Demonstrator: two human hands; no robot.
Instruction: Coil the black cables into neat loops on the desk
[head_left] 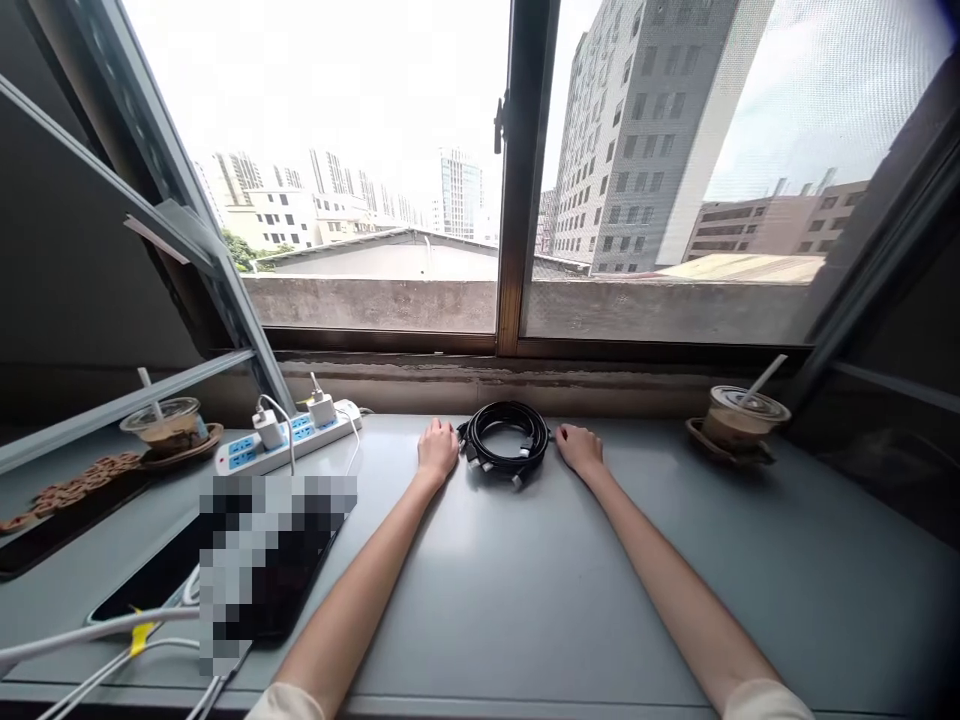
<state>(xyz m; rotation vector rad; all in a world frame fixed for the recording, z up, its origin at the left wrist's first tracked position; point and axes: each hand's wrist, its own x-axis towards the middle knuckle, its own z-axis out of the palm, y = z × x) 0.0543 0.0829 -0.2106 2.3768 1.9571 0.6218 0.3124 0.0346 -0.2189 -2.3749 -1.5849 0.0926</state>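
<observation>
A black cable (541, 455) lies coiled in a ring on the grey table, with light-tipped connectors at its near side. My left hand (438, 450) rests on the tabletop just left of the coil, its fingers curled in. On the other side, my right hand (579, 448) is closed into a loose fist close to the coil's right edge. Nothing shows in either hand. Whether the fingertips touch the cable is hard to make out.
On the left are a white power strip (259, 452) with plugged-in chargers, a dark, partly blurred-out device (296, 570), white cables (97, 628) and an iced drink cup (166, 425). Another drink cup (742, 420) stands on a coaster at right. A window (375, 300) rises behind the table.
</observation>
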